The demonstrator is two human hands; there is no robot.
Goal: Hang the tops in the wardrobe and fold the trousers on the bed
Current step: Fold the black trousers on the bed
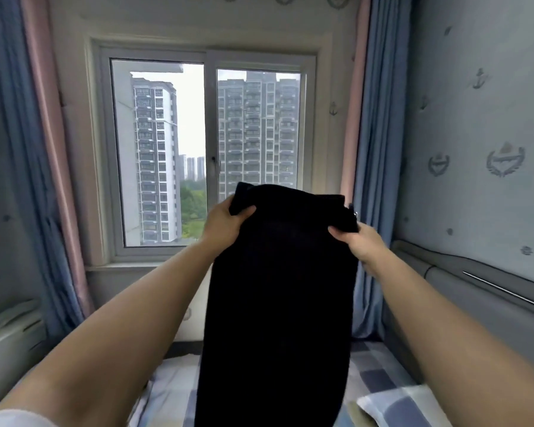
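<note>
Both hands, your left hand (225,223) and right hand (356,243), pinch the waistband corners of the black trousers (278,291), fingers clenched on cloth, holding them high before the window (208,149) so the legs hang straight above the bed (379,383), seemingly ready for folding

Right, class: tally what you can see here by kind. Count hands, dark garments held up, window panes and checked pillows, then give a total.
Hands: 2, left hand and right hand
Dark garment: 1
Window panes: 2, left pane and right pane
Checked pillow: 1
Total: 6
</note>
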